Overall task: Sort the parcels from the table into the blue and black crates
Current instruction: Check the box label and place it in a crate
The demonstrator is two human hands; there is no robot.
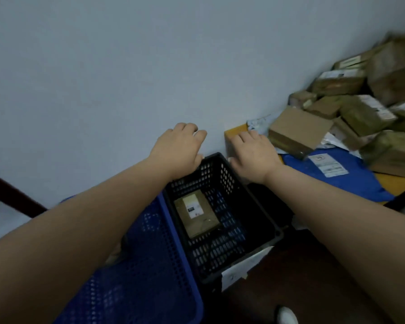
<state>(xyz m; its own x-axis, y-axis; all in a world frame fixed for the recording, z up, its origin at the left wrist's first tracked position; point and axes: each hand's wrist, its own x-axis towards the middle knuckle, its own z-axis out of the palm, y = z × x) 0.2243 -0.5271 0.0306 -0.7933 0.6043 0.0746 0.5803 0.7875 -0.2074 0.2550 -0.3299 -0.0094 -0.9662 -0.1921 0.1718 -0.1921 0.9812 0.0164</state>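
Observation:
A black crate (222,177) stands on the floor below me, and one brown parcel (197,215) with a white label lies flat inside it. A blue crate (150,265) sits against its left side, partly hidden by my left forearm. My left hand (180,150) hovers palm down over the black crate's far left corner, fingers relaxed, holding nothing. My right hand (253,155) hovers palm down over the crate's far right corner, beside the yellow table's corner (234,133), and is also empty. A heap of brown parcels (360,108) lies on the table at the right.
A blue mailer bag (351,181) with a white label lies on the table's near side. The grey wall rises right behind the crates. A white paper tag (241,267) hangs on the black crate's near end. A white shoe (287,315) shows at the bottom.

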